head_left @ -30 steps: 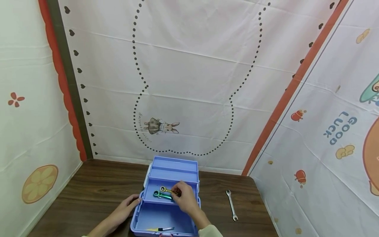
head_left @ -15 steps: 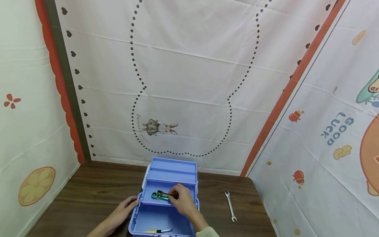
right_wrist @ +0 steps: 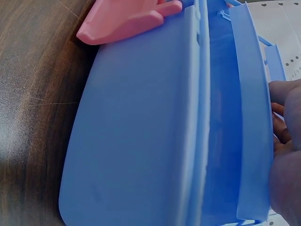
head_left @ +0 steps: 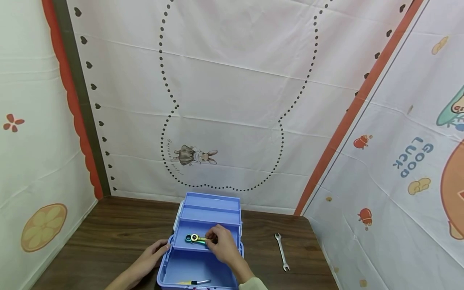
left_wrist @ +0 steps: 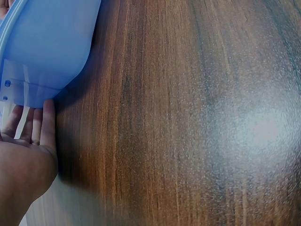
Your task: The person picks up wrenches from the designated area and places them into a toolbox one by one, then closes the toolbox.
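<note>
A blue toolbox (head_left: 203, 266) stands unfolded on the table, its trays raised at the back. My right hand (head_left: 224, 245) pinches the handle end of a gold ratchet wrench (head_left: 195, 238) over the middle tray; its ring end overlaps a green wrench (head_left: 188, 238) lying there. In the right wrist view, the tray wall hides the fingertips of my right hand (right_wrist: 287, 136). My left hand (head_left: 150, 257) rests at the box's left rim. The left wrist view shows the straight fingers of my left hand (left_wrist: 30, 150) against the box's outer side.
A yellow-handled screwdriver (head_left: 193, 282) lies in the lower compartment. On the table (head_left: 119, 225), right of the box, lies a silver open-ended wrench (head_left: 282, 251). In the right wrist view a pink latch (right_wrist: 127, 23) juts from the box. Printed cloth (head_left: 224, 96) hangs behind and at both sides.
The gold wrench has moved left and down, and its ring now overlaps the green one. My right hand has shifted slightly with it. My left hand has stayed at the rim.
</note>
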`<state>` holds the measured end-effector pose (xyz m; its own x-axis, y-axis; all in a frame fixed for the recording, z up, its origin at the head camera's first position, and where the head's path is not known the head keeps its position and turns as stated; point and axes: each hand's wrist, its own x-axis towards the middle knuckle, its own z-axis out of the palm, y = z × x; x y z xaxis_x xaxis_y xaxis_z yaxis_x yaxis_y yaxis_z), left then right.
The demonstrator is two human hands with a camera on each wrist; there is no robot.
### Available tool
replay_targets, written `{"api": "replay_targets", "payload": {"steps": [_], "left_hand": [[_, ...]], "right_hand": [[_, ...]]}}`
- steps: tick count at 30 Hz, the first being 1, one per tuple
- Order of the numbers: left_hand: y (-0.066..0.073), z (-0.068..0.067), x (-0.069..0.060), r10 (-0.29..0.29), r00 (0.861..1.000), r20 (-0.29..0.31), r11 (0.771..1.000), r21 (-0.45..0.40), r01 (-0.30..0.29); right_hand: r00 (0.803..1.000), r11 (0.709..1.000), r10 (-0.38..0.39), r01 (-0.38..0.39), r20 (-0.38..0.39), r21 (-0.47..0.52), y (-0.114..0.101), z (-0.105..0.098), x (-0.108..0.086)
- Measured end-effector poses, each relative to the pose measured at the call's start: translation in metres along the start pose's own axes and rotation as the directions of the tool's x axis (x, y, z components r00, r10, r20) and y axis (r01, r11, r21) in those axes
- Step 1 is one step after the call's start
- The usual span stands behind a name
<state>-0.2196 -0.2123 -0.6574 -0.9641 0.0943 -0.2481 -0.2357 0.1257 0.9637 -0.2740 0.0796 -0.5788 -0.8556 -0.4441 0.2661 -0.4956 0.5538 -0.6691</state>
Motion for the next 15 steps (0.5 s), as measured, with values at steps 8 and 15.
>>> {"api": "replay_targets", "payload": {"steps": [8,15], "left_hand": [[-0.0013,-0.0006,0.0011,-0.002,1.0,-0.001,1.0,0.0,0.002],[0.0005,0.0006,-0.0004,-0.008,1.0,-0.008,1.0,0.004,0.008]], "right_hand": [[1.0,1.0,-0.001,0.001,-0.025,0.008,-0.0003,0.0003,0.0003],[0.998,0.998,-0.004,0.008,-0.062,0.063,0.0015,-0.0011,-0.0018]]}}
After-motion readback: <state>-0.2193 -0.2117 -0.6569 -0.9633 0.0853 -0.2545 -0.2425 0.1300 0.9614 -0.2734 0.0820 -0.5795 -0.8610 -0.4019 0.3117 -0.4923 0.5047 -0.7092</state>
